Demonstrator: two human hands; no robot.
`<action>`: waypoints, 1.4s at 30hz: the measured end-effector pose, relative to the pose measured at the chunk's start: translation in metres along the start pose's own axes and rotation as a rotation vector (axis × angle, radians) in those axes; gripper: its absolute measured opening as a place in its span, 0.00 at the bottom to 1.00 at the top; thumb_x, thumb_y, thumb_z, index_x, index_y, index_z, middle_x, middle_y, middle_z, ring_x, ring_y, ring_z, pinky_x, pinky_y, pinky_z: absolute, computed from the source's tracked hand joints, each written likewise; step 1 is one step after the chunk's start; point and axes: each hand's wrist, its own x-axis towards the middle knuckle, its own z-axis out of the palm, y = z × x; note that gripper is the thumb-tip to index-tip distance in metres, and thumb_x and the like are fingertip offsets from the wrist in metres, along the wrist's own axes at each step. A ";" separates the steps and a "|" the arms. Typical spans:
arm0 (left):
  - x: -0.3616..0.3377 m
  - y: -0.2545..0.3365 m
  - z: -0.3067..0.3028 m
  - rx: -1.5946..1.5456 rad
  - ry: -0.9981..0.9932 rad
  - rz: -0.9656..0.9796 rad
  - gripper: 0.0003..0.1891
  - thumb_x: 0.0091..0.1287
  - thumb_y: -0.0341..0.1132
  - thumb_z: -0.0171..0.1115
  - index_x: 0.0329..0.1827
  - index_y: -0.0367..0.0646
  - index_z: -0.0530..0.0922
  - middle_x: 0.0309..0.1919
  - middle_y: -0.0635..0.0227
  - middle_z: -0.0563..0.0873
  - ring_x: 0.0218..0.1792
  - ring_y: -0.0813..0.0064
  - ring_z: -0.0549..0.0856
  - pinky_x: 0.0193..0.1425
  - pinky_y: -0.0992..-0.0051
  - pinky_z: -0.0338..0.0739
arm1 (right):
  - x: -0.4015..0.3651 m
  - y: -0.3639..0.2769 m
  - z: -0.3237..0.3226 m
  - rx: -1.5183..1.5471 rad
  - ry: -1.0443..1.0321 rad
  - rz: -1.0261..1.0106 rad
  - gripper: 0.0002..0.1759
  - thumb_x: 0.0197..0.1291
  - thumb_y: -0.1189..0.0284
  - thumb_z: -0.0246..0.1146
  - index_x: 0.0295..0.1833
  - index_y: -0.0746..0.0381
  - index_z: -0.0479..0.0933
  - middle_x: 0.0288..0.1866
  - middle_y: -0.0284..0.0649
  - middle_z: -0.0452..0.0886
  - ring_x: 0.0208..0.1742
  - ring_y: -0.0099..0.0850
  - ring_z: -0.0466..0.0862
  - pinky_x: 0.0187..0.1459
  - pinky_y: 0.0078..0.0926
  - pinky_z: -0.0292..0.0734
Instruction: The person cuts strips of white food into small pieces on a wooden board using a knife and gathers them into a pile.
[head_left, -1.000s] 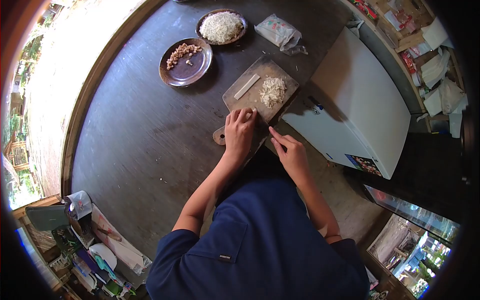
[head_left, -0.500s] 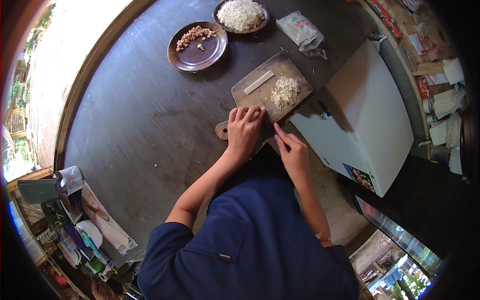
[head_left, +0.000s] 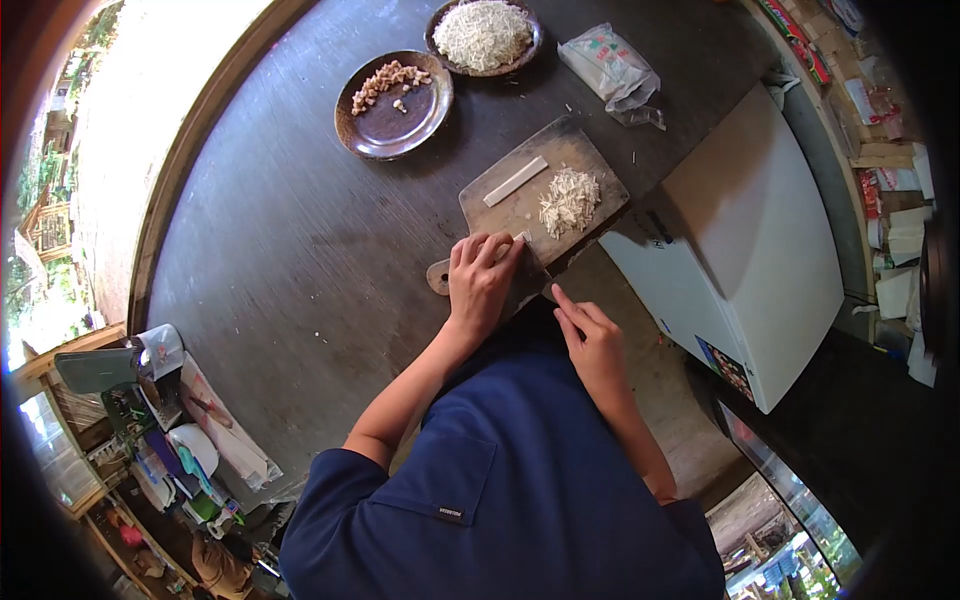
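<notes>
A wooden cutting board [head_left: 508, 218] lies at the edge of the dark table. On it are a pale stick [head_left: 515, 181] and a heap of pale shreds [head_left: 570, 201]. My left hand [head_left: 479, 280] has its fingers curled down on a small pale piece [head_left: 523, 238] at the board's near end, beside the handle hole. My right hand [head_left: 590, 335] is closed round a knife, mostly hidden; its dark blade [head_left: 537, 262] shows between my two hands, next to the pale piece.
Beyond the board are a brown plate [head_left: 420, 128] with diced pieces, a dish heaped with pale shreds [head_left: 483, 36] and a plastic bag [head_left: 612, 72]. A white appliance [head_left: 735, 290] stands right of the table [head_left: 300, 230]. Utensils crowd the lower left.
The view has shifted slightly. My right hand has moved a little down and away from the board, and the knife blade now shows more clearly. My left hand still presses at the board's near end.
</notes>
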 end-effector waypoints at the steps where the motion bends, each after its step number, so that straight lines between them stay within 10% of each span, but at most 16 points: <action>1: -0.004 0.005 -0.005 0.016 -0.010 -0.012 0.20 0.62 0.33 0.67 0.59 0.50 0.89 0.54 0.74 0.86 0.59 0.65 0.83 0.69 0.59 0.75 | -0.005 -0.001 -0.002 -0.012 -0.003 -0.005 0.23 0.73 0.69 0.72 0.72 0.43 0.86 0.39 0.39 0.85 0.33 0.43 0.88 0.37 0.43 0.83; 42: 0.011 0.010 0.015 0.089 0.111 -0.027 0.13 0.63 0.32 0.75 0.50 0.56 0.94 0.50 0.80 0.90 0.55 0.66 0.84 0.64 0.62 0.76 | 0.014 0.028 -0.016 0.092 -0.007 -0.110 0.23 0.75 0.68 0.71 0.73 0.43 0.85 0.33 0.41 0.83 0.31 0.41 0.86 0.36 0.42 0.82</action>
